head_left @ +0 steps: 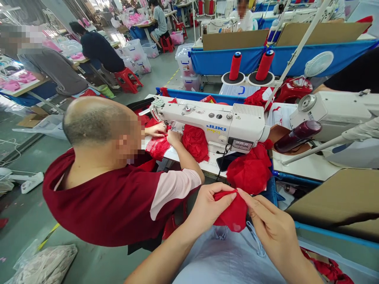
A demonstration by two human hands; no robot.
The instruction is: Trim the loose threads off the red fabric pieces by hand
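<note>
A small piece of red fabric hangs between my two hands, above my lap. My left hand grips its upper left edge, thumb pressed against the fingers. At the top edge, my right hand pinches the same cloth between thumb and forefinger. The fingertips of both hands nearly meet there. A bunched heap of red fabric lies just beyond my hands on the sewing table's corner. The exact kind of fabric piece cannot be made out.
On the left, a co-worker in a dark red top feeds red cloth into a white sewing machine. Two red thread cones stand behind it. Another machine and a cardboard panel are at the right. Plastic bags lie on the floor.
</note>
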